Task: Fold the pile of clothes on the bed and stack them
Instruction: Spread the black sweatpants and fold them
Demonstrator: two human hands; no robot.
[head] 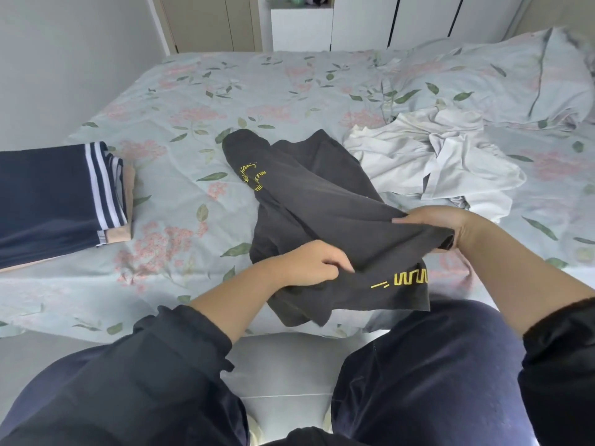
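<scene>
Both hands grip a dark grey shirt (322, 201) at the bed's (193, 91) near edge.
The left hand (309, 263) bunches its middle; the right hand (450, 225) clutches one end.

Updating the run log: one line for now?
left hand grips dark garment | right hand grips it | white clothes unfolded | navy stack folded

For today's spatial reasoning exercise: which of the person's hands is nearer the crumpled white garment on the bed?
Right. The right hand grips the dark shirt just in front of the white garment; the left hand grips the same shirt farther off, to its left.
</scene>
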